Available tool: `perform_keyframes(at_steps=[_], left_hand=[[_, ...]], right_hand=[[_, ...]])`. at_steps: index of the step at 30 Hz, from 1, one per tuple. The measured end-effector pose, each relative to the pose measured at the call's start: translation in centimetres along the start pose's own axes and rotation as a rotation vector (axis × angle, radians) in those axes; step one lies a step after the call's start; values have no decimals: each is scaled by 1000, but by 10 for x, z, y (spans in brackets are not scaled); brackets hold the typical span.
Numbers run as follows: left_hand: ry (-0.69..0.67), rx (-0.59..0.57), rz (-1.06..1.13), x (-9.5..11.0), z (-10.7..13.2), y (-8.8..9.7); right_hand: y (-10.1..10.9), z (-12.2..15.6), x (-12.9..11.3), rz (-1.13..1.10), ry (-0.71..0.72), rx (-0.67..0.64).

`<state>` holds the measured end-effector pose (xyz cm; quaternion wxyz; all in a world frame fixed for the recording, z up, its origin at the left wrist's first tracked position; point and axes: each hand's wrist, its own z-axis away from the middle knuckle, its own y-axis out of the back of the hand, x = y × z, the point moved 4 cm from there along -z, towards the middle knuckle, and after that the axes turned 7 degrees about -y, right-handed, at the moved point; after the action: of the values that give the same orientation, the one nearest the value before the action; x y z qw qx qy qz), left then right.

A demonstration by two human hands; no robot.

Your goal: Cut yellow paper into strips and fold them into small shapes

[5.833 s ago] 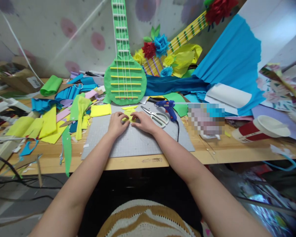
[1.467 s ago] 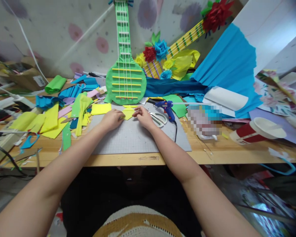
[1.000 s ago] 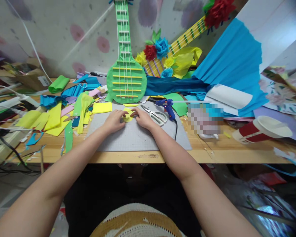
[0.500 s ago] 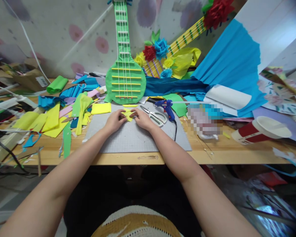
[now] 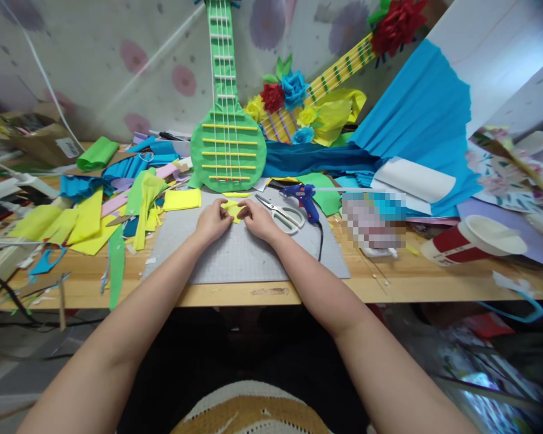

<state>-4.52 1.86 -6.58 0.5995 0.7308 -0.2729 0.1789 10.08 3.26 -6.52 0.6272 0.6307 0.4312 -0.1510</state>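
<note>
Here's the head view, the only one, and both hands are busy at the middle of the grey mat (image 5: 248, 262): left hand (image 5: 212, 222) and right hand (image 5: 259, 220) bent inward, a little apart, fingertips seemingly pinched on opposite sides of a small yellow paper piece (image 5: 232, 210). It sits between them, partly covered by fingers, so its exact shape is hard to call. The danger, I'd judge, is tearing: thin paper, two grips, and one uneven pull could split an edge. Watch the right flank too! The scissors (image 5: 288, 219) lie just beside that hand, and a careless swing could knock them into the blue glue gun (image 5: 308, 202), or snag its cord (image 5: 321, 241). Underneath, a pale wooden table (image 5: 253, 294), crowded with paper scraps (image 5: 88, 217) on the left, a lidded cup (image 5: 461, 244) on the right. At the back stands a green paper lute (image 5: 228, 150), before a grey wall (image 5: 163, 45) patterned with pink and purple blooms.
</note>
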Motion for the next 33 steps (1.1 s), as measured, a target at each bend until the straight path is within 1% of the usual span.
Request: perform_keyframes(at_steps=[5,11,19,24,30,33], left_hand=[[-17,47,7,1,2,-2],[-27,55,31,1,2,-2],[-20,42,29,-1,1,-3],[-13,42,-3,2,2,-2],[16,60,-13,4,4,-1],[8,75,-87,6,4,1]], right_hand=[[-1,1,-2,8,-10,5],[-5,-1,-3,41,-63,35],[-6,2,-7,74,-40,41],[-8,1,-8,122,7,35],[-7,2,-8,124,-17,30],[-6,3,-10,128,-16,30]])
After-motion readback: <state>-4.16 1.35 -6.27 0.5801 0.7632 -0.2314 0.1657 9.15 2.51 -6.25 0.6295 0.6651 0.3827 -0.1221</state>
